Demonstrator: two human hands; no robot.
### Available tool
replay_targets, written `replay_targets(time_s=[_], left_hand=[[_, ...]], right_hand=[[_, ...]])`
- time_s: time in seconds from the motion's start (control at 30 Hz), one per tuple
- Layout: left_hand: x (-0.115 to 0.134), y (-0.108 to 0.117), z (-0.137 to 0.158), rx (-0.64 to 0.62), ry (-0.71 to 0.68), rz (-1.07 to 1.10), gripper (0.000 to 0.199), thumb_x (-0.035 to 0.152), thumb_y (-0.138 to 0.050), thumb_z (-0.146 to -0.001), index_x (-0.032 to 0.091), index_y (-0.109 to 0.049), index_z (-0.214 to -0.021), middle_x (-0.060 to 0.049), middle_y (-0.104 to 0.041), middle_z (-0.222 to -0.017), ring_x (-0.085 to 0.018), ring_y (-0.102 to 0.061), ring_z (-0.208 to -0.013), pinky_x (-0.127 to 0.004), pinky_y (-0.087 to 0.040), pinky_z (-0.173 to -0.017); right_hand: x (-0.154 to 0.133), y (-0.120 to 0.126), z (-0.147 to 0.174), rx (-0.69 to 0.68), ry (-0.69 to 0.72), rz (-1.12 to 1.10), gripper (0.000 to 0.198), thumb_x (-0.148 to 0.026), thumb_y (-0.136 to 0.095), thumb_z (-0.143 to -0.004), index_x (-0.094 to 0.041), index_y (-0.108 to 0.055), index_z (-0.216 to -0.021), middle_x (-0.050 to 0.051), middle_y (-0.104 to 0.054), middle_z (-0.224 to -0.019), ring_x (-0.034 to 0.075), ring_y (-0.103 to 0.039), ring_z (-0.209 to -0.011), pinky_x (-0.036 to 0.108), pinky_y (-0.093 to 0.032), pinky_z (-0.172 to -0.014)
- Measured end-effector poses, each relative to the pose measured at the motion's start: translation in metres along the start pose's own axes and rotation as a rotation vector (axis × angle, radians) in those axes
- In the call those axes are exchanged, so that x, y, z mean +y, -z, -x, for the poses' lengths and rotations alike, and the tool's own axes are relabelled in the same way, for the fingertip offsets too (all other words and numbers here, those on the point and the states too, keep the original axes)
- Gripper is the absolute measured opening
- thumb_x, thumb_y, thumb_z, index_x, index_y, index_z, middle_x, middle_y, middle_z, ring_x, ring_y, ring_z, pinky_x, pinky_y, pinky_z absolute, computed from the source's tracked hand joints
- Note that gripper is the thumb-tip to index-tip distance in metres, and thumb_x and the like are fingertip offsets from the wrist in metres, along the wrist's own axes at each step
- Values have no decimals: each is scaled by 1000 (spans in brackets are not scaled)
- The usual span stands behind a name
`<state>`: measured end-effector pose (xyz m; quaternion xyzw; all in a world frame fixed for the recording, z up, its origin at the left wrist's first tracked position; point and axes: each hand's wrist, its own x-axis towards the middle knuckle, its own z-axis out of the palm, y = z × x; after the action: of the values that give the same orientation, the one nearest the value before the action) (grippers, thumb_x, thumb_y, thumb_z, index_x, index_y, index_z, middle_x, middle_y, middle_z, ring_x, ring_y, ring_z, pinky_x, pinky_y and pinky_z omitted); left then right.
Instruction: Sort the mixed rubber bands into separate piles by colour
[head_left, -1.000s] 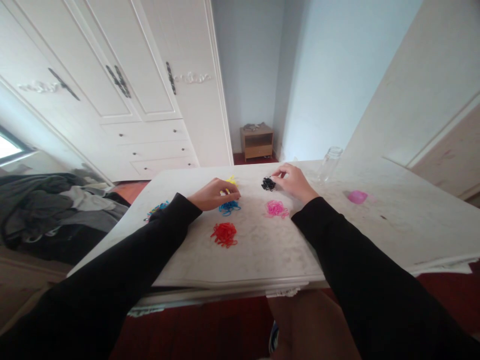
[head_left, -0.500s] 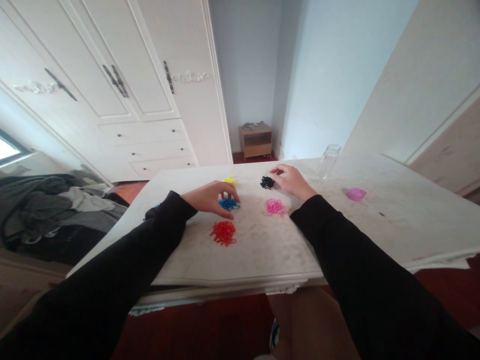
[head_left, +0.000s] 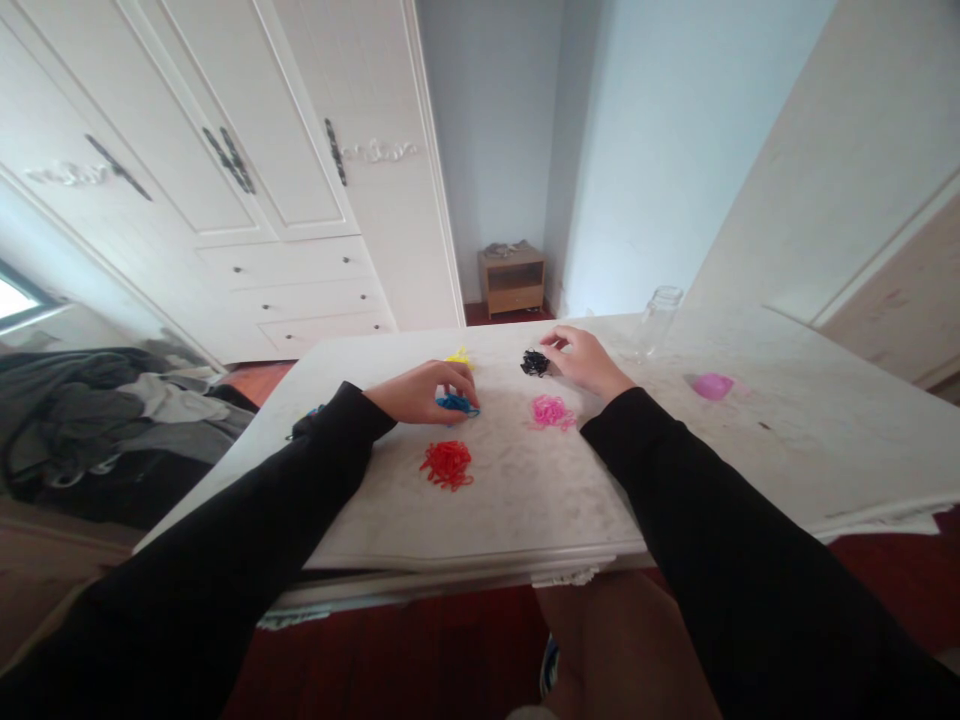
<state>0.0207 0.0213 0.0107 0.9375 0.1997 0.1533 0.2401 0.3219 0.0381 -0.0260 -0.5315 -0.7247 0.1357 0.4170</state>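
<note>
My left hand (head_left: pixel 435 390) bends over the pile of blue rubber bands (head_left: pixel 456 403), thumb on the near side and fingers on the far side, closed around it. Part of that pile is hidden by the fingers. At the right edge of the black rubber bands (head_left: pixel 534 363), my right hand (head_left: pixel 581 358) rests with curved fingers slightly apart, touching or nearly touching them. Red rubber bands (head_left: pixel 447 465) lie nearer to me than the blue ones. Pink rubber bands (head_left: pixel 552 412) are below my right hand. Yellow rubber bands (head_left: pixel 459 357) show partly behind my left hand.
A clear glass jar (head_left: pixel 660 322) stands on the white table (head_left: pixel 510 500) to the right of my right hand. Farther right lies a pink, rounded object (head_left: pixel 712 386). Something small and colourful (head_left: pixel 313 411) pokes out beside my left sleeve. Clothes (head_left: pixel 127 420) are heaped left of the table.
My left thumb has moved up toward the fingers, closing the hand on the blue rubber bands. My right hand has stayed nearly still beside the black ones.
</note>
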Motion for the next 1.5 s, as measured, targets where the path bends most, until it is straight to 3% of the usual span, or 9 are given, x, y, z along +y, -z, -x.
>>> replay_targets(time_s=[0.4,0.63,0.87,1.07,1.23,1.4,1.5], left_hand=[[2,-4,-2,62,-40,-27,8,18,-72,-81,17,-78,-86,-9,-74,-95,-17,-69,-83,-30,-55,-83],[1,-5,-2,65,-17,-38,16,24,-75,-81,16,-76,-95,-9,-74,-96,-17,-68,-84,-30,-55,-84],[1,-4,-2,58,-2,-62,17,30,-74,-85,16,-78,-94,-8,-71,-88,-15,-64,-74,-26,-54,-73],[1,-6,-2,31,-30,-67,22,33,-76,-84,17,-79,-99,-10,-72,-98,-18,-68,-85,-30,-54,-84],[3,-6,-3,67,-29,-80,13,29,-72,-86,16,-75,-84,-9,-72,-90,-17,-66,-81,-29,-53,-81],[1,-7,-3,79,-5,-100,21,29,-73,-85,17,-77,-102,-10,-72,-100,-18,-66,-85,-29,-53,-82],[0,-8,-3,54,-2,-88,16,27,-70,-86,17,-78,-95,-9,-72,-98,-18,-67,-87,-30,-53,-85]], right_hand=[[-1,1,1,-15,19,24,6,-19,-64,-83,-18,-69,-84,8,-75,-93,20,-66,-84,35,-51,-85],[-2,1,0,-16,5,29,5,-18,-64,-83,-18,-69,-83,7,-75,-92,20,-65,-84,34,-51,-84],[-1,-1,0,1,16,24,7,-19,-63,-83,-18,-70,-83,8,-75,-92,20,-65,-84,35,-51,-85],[-2,0,0,-4,19,28,6,-19,-64,-83,-18,-70,-83,7,-75,-92,20,-65,-83,34,-51,-83],[-2,0,0,-12,21,31,6,-20,-64,-83,-18,-70,-83,7,-75,-92,20,-65,-83,35,-51,-83],[-2,0,1,-5,19,35,7,-20,-63,-83,-17,-70,-84,9,-75,-94,21,-65,-83,35,-51,-83],[-3,0,1,-5,20,46,7,-18,-63,-83,-17,-70,-84,8,-75,-94,20,-65,-83,34,-50,-83]])
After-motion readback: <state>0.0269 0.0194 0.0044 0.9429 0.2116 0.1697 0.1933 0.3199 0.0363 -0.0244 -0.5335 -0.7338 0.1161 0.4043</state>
